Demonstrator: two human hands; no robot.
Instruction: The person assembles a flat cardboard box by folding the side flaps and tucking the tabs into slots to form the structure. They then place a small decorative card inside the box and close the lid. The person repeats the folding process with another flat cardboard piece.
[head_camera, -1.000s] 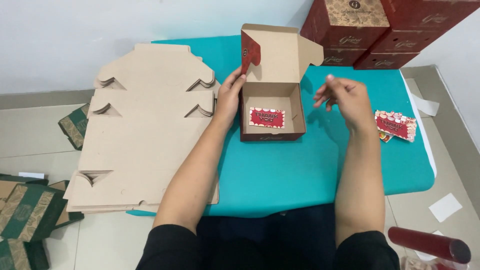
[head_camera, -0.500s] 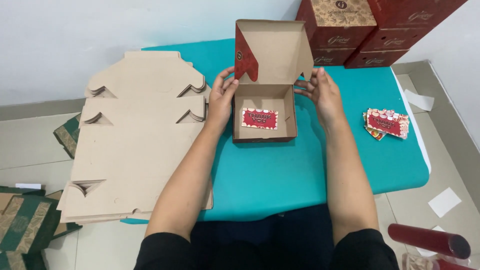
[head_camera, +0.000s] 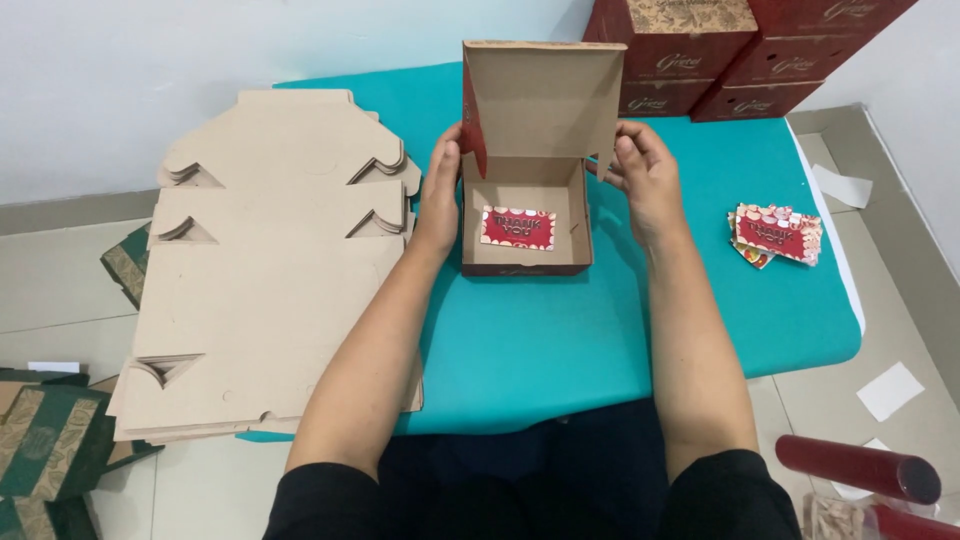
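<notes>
Standing open, brown box (head_camera: 527, 215) holds one red card (head_camera: 518, 227).

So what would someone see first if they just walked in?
Probably the open cardboard box in the middle of the teal table, with a red card lying inside. The left hand and right hand hold its sides. A big stack of flat cardboard lies to the left.

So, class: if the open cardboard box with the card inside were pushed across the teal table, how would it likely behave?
The open cardboard box probably feels light, since only one small red card lies in it. Its flat base on the teal table should slide rather than roll. The raised lid, steadied by the left hand and right hand, may flop or tip the box backward.
</notes>
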